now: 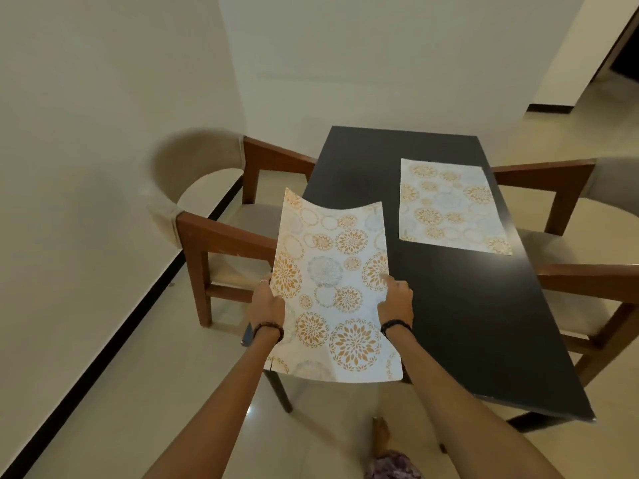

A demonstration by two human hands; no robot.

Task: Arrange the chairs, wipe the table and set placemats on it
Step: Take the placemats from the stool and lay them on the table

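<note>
A white placemat [333, 281] with orange and grey flower circles hangs curved in the air over the near left part of the black table [460, 305]. My left hand [268, 305] grips its left edge and my right hand [396, 300] pinches its right edge, thumb on top. A second placemat [449, 205] of the same pattern lies flat on the table's far right part. One wooden chair [221, 236] with a beige seat stands at the table's left side, and another chair [587, 267] at its right side.
A white wall [103, 133] with a black skirting runs close behind the left chair. The floor is pale tile [138, 409]. My bare foot [380, 440] shows below the table's near edge. A dark doorway [626, 57] opens at the far right.
</note>
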